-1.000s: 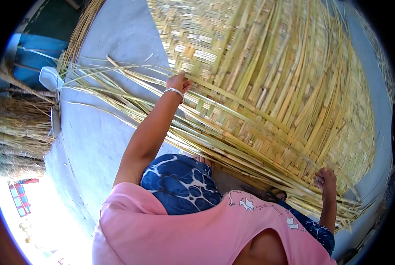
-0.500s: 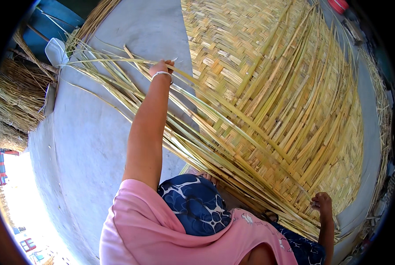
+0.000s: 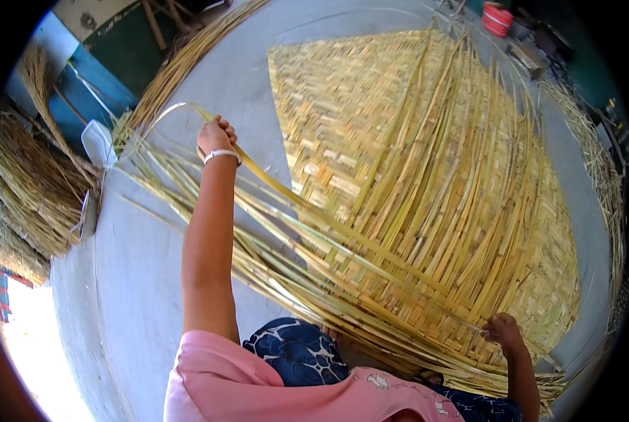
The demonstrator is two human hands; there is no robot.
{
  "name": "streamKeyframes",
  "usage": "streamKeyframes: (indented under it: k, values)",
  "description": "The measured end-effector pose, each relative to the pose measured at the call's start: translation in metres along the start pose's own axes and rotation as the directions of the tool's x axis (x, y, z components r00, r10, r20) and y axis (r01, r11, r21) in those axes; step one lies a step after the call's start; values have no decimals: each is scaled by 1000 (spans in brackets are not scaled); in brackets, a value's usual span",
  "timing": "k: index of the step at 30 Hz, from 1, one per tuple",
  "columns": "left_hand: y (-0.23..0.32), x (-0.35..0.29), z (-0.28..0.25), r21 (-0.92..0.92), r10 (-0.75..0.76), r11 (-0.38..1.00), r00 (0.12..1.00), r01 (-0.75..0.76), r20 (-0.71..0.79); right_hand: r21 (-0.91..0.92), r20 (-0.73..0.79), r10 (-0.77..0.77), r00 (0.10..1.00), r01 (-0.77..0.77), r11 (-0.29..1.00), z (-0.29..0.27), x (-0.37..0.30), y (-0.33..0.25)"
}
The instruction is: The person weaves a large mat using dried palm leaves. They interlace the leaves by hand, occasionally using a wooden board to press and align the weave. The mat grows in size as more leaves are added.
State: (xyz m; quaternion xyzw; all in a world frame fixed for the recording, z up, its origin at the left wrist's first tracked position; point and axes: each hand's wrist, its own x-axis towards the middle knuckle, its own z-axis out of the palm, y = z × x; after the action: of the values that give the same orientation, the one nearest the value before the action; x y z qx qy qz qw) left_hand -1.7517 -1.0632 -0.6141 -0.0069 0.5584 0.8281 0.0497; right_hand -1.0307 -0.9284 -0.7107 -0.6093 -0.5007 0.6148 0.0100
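Observation:
A woven reed mat [image 3: 342,91] spreads across the floor ahead of me, with several loose long strips lying over its right part. My left hand [image 3: 218,137] is closed around a long flat reed strip [image 3: 276,184], whose far end loops past the fist. That strip slants down to the right over the mat. At the mat's near right, my right hand [image 3: 502,330] pinches a thin strip end, seemingly the same strip's. Beneath lies a bundle of loose reed strips [image 3: 314,299] running from the upper left to the lower right, close to my knees.
Bundles of dry stalks [image 3: 33,183] are stacked at the left. Beside them stands a white plastic container [image 3: 99,143]. Long thin stalks [image 3: 188,67] lie along the back left. A red bucket [image 3: 496,20] is at the far right, near a wooden block [image 3: 527,59].
My left hand has moved left and turned into a fist, and the strip's end now curls up past it. My right hand has shifted slightly left. The view has tilted upward.

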Motion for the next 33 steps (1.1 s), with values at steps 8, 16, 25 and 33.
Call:
streamKeyframes:
  k: [8,16,25,33]
  values:
    - [-8,-351,141,-191,178,709,-90,-679,980,377,128,-645,753,565,734,36,-59,-158]
    - [-18,-453,137,-107,-115,750,-289,-652,951,583,-218,-855,470,766,272,-12,-111,-128]
    - [-54,-468,146,-27,-171,646,-179,-763,969,-505,-147,-979,141,840,196,28,-119,-113]
    - [-53,-434,148,293,-348,895,-117,-338,930,247,-450,-755,476,879,407,24,-101,-101]
